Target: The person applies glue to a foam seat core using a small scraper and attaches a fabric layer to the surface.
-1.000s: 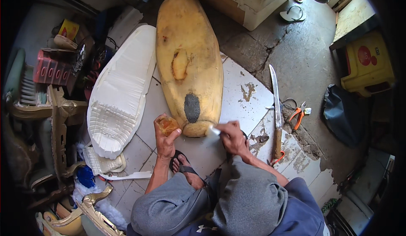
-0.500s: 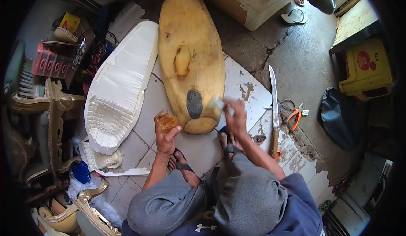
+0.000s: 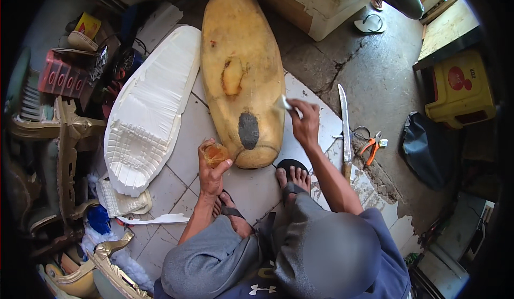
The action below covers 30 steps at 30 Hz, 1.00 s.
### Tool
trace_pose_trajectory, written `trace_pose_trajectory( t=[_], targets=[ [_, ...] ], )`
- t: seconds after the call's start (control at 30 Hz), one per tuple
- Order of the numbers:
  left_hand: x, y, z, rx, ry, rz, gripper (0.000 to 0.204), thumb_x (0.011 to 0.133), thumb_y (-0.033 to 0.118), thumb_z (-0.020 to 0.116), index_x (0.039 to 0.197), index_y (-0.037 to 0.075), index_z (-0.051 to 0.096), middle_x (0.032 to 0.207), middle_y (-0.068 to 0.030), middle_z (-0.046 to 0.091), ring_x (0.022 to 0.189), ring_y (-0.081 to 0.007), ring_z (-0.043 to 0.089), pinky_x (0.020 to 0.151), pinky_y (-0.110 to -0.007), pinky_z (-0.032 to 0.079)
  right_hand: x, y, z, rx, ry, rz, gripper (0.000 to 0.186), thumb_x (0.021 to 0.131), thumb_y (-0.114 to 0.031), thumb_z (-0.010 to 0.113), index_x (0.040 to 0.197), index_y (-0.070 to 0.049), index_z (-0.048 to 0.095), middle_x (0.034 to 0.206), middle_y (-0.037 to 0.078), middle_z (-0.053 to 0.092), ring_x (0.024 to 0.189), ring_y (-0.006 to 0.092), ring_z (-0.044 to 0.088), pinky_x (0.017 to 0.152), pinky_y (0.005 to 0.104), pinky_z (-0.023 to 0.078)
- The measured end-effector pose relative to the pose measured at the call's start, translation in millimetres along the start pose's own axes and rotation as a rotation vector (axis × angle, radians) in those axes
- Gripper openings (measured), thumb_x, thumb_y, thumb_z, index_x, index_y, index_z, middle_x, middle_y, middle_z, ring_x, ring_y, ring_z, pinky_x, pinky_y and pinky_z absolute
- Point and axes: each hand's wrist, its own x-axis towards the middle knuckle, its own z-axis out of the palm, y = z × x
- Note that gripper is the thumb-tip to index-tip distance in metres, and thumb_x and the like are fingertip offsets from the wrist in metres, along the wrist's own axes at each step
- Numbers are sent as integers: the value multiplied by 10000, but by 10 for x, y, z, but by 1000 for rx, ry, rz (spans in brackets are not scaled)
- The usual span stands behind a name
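Observation:
A long yellowed foam seat [image 3: 242, 42] with a dark grey patch [image 3: 248, 130] near its close end lies on the tiles in front of me. My left hand [image 3: 209, 174] is closed around a small clear cup [image 3: 216, 155] of amber, glue-like stuff beside that close end. Pinched in my right hand [image 3: 305, 123] is a small whitish piece [image 3: 282, 103], slightly blurred, at the seat's right edge. Whether it touches the foam I cannot tell. To the left lies a white foam pad [image 3: 152, 109] of similar long shape, scored with a grid at its close end.
A long knife [image 3: 345, 122] and orange-handled pliers [image 3: 370, 150] lie to the right. Beyond them are a black cloth-like piece [image 3: 423, 149] and a yellow plastic stool [image 3: 463, 92]. Carved gilded furniture frames [image 3: 72, 138] crowd the left. Another person's foot [image 3: 377, 3] shows at upper right.
My right hand has moved a little away from me and to the right with the whitish piece, along the seat's right edge. My left hand stays in place with the cup.

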Motion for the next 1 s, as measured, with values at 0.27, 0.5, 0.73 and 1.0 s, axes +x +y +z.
trace_pose_trajectory(
  t=[0.27, 0.5, 0.73, 1.0],
  targets=[
    [56, -73, -8, 93, -57, 33, 748, 788, -76, 693, 1442, 148, 409, 1427, -65, 399, 1228, -211, 527, 1047, -436, 532, -1130, -160, -267, 242, -344, -166, 326, 809, 86, 672, 1055, -110, 758, 1027, 49, 779, 872, 225, 651, 872, 369, 444],
    [34, 23, 183, -9, -33, -11, 754, 747, -27, 766, 1419, 66, 438, 1423, -96, 454, 1329, -245, 474, 1141, -381, 401, -771, -331, -372, 108, -125, 35, 284, 837, 11, 741, 1094, -104, 781, 1059, 52, 775, 931, 258, 602, 890, 359, 482],
    [33, 344, 225, 611, -99, 258, 691, 762, -7, 804, 1373, 80, 492, 1367, -119, 531, 1288, -253, 542, 1076, -387, 471, -487, -652, -651, 245, -339, 119, 265, 914, -162, 738, 1162, -76, 775, 1016, 103, 757, 919, 248, 606, 865, 358, 504],
    [27, 564, 254, 1263, 89, 737, 648, 714, -18, 797, 1302, 130, 570, 1204, -146, 553, 1078, -352, 565, 958, -500, 445, -515, -1071, -75, 530, -612, 432, 443, 989, -295, 683, 1345, -30, 684, 1040, 180, 699, 969, 281, 684, 887, 390, 529]
  ],
)
